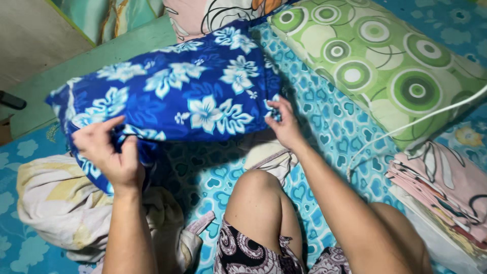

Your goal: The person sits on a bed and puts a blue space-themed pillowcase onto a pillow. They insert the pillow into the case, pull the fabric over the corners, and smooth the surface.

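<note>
A pillow in a dark blue cover with white flowers [177, 86] is held up off the bed in front of me. My left hand [109, 152] grips the open end of the cover at its lower left corner, fingers pinching the bunched fabric. At the lower right corner, my right hand [284, 124] pinches the cover's edge. My bare knee [256, 187] rises below the pillow.
A green pillow with circle patterns [375, 61] lies at the upper right, crossed by a white cable [421, 119]. Folded pink cloth [441, 187] is stacked at the right. A crumpled cream cloth [56, 203] lies at the left on the turquoise heart-print sheet [335, 122].
</note>
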